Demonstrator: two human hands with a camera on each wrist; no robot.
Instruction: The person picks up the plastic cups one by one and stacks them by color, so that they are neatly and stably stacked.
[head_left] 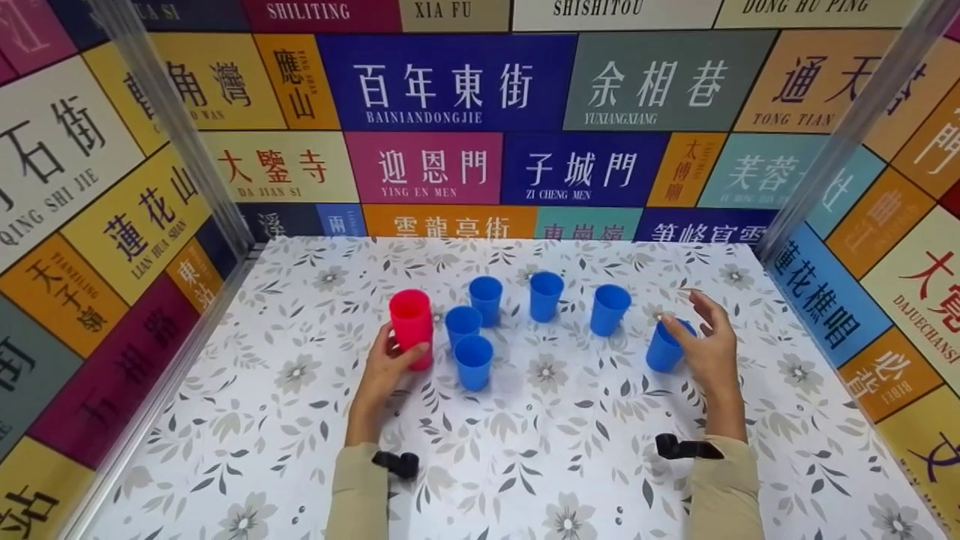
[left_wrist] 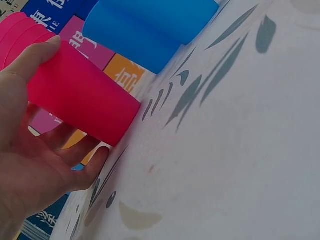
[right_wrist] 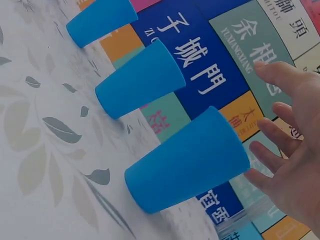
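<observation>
A stack of nested red plastic cups (head_left: pixel 411 319) stands upright on the table's left half. My left hand (head_left: pixel 386 364) grips it from the left, thumb on the near side; several rims show at its top in the left wrist view. On the right, a single blue cup (head_left: pixel 663 351) stands upright. Beside and partly over it is my right hand (head_left: pixel 712 349), fingers spread and relaxed. In the right wrist view the hand (right_wrist: pixel 295 135) is just off that cup's rim (right_wrist: pixel 232 140), not gripping it; whether a fingertip touches it I cannot tell.
Three blue cups (head_left: pixel 474 364) stand close together just right of the red stack. Two more blue cups, one mid-table (head_left: pixel 546 298) and one (head_left: pixel 610 311) further right, stand apart behind. A floral cloth (head_left: pixel 555 457) covers the table; sign-printed walls (head_left: pixel 450 82) enclose it.
</observation>
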